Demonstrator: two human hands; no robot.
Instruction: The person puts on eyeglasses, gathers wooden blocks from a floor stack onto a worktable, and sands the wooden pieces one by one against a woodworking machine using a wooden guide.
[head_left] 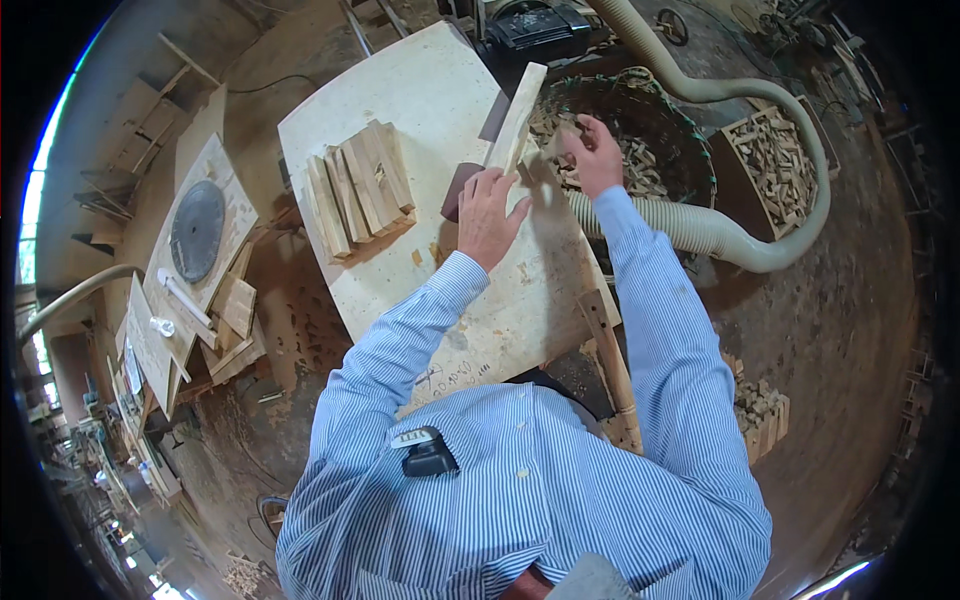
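My left hand (pixel 488 215) rests at the near end of a pale wooden strip (pixel 520 112), thumb spread away from the fingers. The strip lies slanting across the far right part of the light worktable (pixel 470 300). Beside my left fingers are dark reddish-brown pieces (pixel 462 188) on the tabletop. My right hand (pixel 597 158) is over the near left side of a round basket (pixel 690 150) of wood offcuts. Its fingers are curled at what looks like a small wood offcut (pixel 568 150), partly blurred. On the table's left side several wooden strips (pixel 362 190) lie side by side.
A ribbed hose (pixel 740 242) bends round the basket. Behind it stands a crate (pixel 745 135) of offcuts. A dark motor (pixel 535 28) sits beyond the table. At left, a round saw blade (pixel 198 230) lies on a board. More wood blocks (pixel 760 410) are at lower right.
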